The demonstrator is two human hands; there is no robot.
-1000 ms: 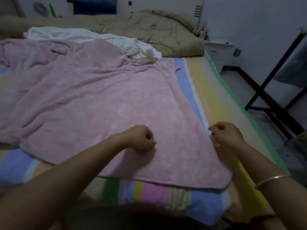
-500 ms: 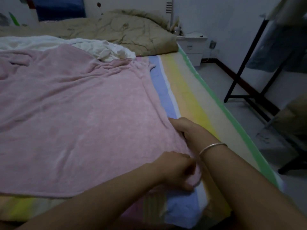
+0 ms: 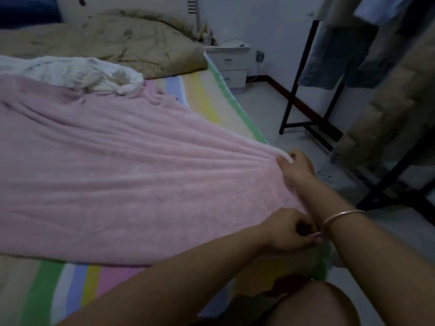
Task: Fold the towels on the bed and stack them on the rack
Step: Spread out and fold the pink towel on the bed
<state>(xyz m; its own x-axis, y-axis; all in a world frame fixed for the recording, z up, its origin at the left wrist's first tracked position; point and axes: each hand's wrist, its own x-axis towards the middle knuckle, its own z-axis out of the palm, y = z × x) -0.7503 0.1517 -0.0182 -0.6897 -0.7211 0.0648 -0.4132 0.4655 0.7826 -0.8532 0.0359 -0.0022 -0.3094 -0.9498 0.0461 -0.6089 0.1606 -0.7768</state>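
Note:
A large pink towel (image 3: 122, 175) lies spread over the striped bed (image 3: 204, 100), stretched into long creases toward its right side. My right hand (image 3: 295, 167) pinches the towel's right edge at the bed's side and pulls it taut. My left hand (image 3: 289, 230) grips the towel's near right corner, just below my right wrist with its silver bangle. A crumpled white towel (image 3: 77, 72) lies behind the pink one. The black rack (image 3: 303, 109) stands on the floor to the right of the bed.
A tan quilt (image 3: 113, 41) is bunched at the head of the bed. A white nightstand (image 3: 231, 64) stands by the far wall. Clothes (image 3: 339, 55) hang on the rack, and a beige padded cover (image 3: 386, 114) drapes at the right. Grey floor lies between bed and rack.
Both hands have taken hold of the towel's right edge and drawn it to the right, off the stripes toward the bed's side. The view has swung right.

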